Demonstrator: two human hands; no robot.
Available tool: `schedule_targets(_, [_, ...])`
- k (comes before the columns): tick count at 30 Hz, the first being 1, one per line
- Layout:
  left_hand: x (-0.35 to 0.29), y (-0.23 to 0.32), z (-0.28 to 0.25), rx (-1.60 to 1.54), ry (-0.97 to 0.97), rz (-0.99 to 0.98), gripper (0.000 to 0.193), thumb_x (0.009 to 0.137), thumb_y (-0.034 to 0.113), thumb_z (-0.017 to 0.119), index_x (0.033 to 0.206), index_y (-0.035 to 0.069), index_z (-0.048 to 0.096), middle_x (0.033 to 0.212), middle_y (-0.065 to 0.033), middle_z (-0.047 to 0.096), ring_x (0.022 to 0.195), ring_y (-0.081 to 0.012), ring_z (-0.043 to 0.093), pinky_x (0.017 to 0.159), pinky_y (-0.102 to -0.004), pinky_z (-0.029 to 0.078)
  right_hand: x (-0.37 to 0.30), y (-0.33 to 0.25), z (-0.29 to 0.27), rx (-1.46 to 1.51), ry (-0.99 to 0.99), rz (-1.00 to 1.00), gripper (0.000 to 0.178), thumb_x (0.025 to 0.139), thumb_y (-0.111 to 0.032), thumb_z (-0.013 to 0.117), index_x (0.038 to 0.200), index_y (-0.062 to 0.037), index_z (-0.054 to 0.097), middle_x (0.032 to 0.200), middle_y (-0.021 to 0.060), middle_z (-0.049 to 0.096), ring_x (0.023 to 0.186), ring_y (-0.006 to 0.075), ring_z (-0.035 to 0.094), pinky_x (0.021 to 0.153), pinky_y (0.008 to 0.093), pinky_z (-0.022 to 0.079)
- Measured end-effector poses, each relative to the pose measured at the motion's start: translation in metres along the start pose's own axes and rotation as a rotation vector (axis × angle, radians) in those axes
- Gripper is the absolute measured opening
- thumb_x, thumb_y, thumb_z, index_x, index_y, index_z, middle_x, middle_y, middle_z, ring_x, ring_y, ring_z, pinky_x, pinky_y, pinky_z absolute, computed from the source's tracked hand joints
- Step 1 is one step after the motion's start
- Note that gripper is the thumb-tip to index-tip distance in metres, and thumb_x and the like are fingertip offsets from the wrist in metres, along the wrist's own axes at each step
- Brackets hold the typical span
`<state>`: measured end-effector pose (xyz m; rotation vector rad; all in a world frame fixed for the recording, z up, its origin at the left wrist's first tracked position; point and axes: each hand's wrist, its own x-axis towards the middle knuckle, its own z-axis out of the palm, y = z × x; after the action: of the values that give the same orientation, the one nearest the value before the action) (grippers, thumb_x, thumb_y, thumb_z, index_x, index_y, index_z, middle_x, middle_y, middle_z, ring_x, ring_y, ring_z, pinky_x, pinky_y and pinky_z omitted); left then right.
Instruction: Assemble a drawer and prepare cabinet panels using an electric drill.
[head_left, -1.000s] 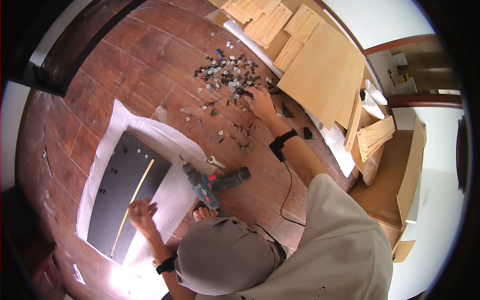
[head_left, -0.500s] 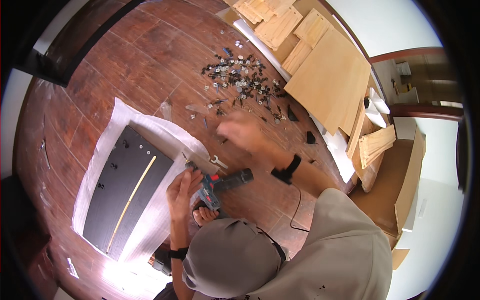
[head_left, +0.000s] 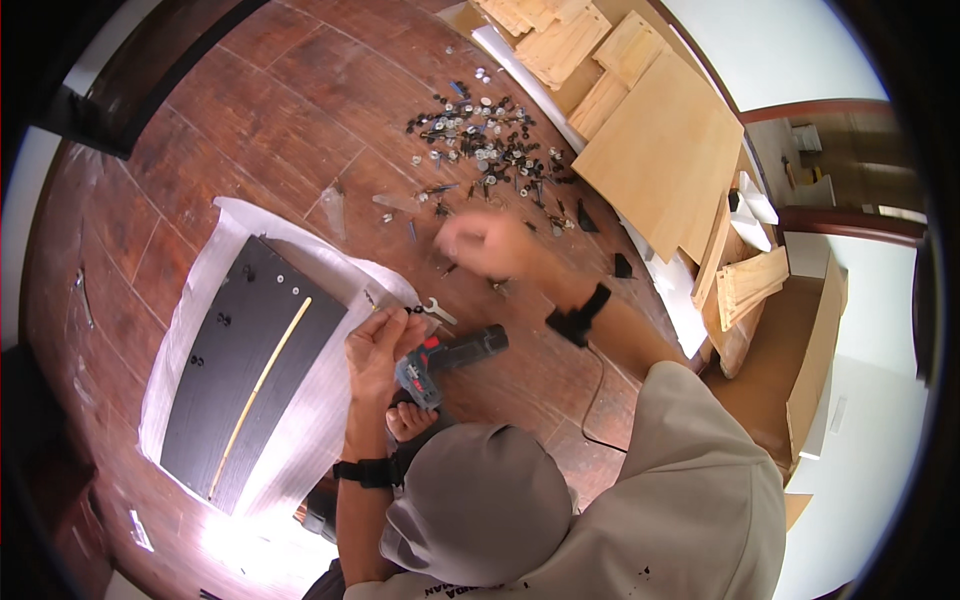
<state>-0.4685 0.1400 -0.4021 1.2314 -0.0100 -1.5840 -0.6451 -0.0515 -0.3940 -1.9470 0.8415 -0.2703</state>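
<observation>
My left hand is curled over the edge of the white foam sheet, its fingertips pinched on a small dark fitting. A red and black cordless drill lies on the floor right beside it. My right hand is blurred in mid-air above the floor, fingers closed, between the drill and the pile of screws and fittings. Whether it holds anything is hidden by the blur. A black panel with a thin wooden strip rests on the foam sheet.
A small spanner lies by the foam's corner. Light wooden boards are stacked at the upper right, beside an open cardboard box. A thin black cable runs over the dark wooden floor.
My right hand has drawn back from the hardware pile toward me. My left hand left the black panel and came up beside the drill.
</observation>
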Motion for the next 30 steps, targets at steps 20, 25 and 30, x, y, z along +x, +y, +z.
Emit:
schedule_targets(20, [-0.002,0.004,-0.007,-0.088,0.273,0.352,0.025,0.087,0.002,0.063,0.109,-0.008,0.057,0.099,-0.0147,0.066,0.087,-0.0193,0.066,0.081,-0.0292,0.056,-0.022,-0.046,0.063,0.213,0.092,0.139,0.015,0.077,-0.002,0.071,0.09,0.0,0.066,0.085,0.0046,0.067,0.078,0.007,0.063,0.071,0.0234,0.053])
schedule_targets(25, [-0.006,0.002,-0.004,0.094,0.362,0.553,0.017,0.085,0.0,0.064,0.101,-0.007,0.063,0.091,-0.0103,0.067,0.082,-0.0139,0.066,0.073,-0.0232,0.052,-0.03,-0.071,0.1,0.688,0.044,0.249,0.017,0.083,-0.001,0.068,0.099,0.0037,0.064,0.086,0.0071,0.068,0.078,0.0087,0.065,0.071,0.022,0.054])
schedule_targets(30, [-0.012,0.004,-0.006,0.136,0.345,0.565,0.016,0.085,0.0,0.065,0.1,-0.006,0.063,0.091,-0.0086,0.068,0.083,-0.0128,0.065,0.074,-0.0233,0.052,-0.028,-0.067,0.11,0.606,0.113,0.251,0.018,0.084,-0.003,0.069,0.1,0.004,0.066,0.086,0.0062,0.069,0.076,0.0074,0.065,0.069,0.0211,0.053])
